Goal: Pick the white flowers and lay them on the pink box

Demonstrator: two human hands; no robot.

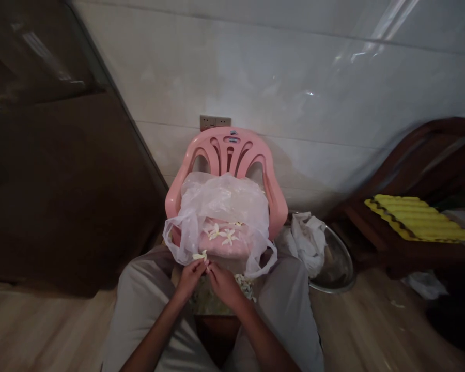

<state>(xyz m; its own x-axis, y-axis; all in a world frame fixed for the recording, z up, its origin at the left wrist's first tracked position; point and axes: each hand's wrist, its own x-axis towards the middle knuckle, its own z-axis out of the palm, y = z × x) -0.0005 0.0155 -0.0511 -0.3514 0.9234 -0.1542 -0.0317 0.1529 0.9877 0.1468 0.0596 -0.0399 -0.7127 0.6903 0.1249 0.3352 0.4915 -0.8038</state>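
Note:
In front of the pink chair, my left hand (190,280) is closed in a pinch on a pale cream flower (200,255) with narrow petals. My right hand (223,285) meets it, its fingertips pinched together at the flower's base; the exact grip is too small to make out. Just beyond my hands lies a translucent white plastic bag (225,194), open towards me on the chair seat. Two similar flowers (228,236) rest on the pink surface at its mouth. Below my right hand, pale flower pieces (246,285) are heaped between my knees, partly hidden by my wrists.
The pink plastic chair (277,206) backs onto a tiled wall with a socket (215,122). To the right, a metal basin (339,263) holds a white bag (309,243). Farther right, a yellow ridged tray (418,217) sits on a wooden chair (395,250). A dark cabinet-like panel (62,196) stands left.

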